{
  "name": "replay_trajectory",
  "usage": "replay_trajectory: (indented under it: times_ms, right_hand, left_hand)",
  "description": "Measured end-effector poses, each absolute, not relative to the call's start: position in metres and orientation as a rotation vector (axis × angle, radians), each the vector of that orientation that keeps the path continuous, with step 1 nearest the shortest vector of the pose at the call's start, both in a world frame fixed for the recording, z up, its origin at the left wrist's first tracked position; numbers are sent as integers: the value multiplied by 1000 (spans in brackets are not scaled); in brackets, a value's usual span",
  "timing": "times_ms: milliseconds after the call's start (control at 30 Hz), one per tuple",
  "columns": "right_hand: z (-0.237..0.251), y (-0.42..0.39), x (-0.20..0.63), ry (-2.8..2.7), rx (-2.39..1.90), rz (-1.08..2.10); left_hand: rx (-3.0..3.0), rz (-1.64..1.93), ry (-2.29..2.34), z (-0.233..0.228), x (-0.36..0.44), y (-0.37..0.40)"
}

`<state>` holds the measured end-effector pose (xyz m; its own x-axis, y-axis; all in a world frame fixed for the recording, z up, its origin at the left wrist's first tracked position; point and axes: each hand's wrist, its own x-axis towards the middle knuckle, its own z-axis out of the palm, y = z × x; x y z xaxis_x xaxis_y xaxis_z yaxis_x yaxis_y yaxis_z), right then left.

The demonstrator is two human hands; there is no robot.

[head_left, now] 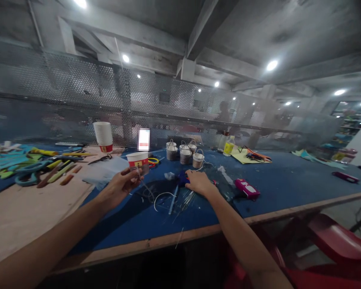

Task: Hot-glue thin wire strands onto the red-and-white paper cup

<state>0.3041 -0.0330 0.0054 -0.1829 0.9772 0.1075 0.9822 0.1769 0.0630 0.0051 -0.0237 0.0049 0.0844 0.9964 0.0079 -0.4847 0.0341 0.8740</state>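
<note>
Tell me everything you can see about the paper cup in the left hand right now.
The paper cup is small, white, with a red band around the middle and a yellowish mark on it; it looks like thin paper. It is upright, open mouth up, lifted above the blue table. The left hand grips it from below and beside, fingers at its base. A thin pale strand seems to hang down beneath it. What it contains cannot be seen.

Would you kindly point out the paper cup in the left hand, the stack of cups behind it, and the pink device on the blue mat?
paper cup (pixel 139 161), head view, on its front wall.
stack of cups (pixel 103 134), head view, on the white side.
pink device (pixel 247 188), head view, on its top face.
</note>
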Motion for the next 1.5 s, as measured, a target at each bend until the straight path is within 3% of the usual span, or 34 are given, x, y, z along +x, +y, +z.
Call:
replay_trajectory:
  times_ms: [300,500,667,867,1267,1500]
  right_hand:
    - [12,-40,311,-2270,-1960,-225]
    - [21,-31,322,-1912,-1586,125]
    - [30,-33,308,-1709,-1132,608]
    - [31,-45,269,-1670,-945,914]
    - [15,-62,261,-2042,-800,411]
    - [12,-61,260,-2050,-762,310]
  left_hand:
    - [889,1328,753,3,5,-21]
    - [872,1315,780,5,7,-24]
    - [858,1334,790,6,8,-28]
    - [902,1345,770,2,9,-25]
    - [1071,1339,864,-3,11,-27]
    - [1135,1340,909,-1,15,-31]
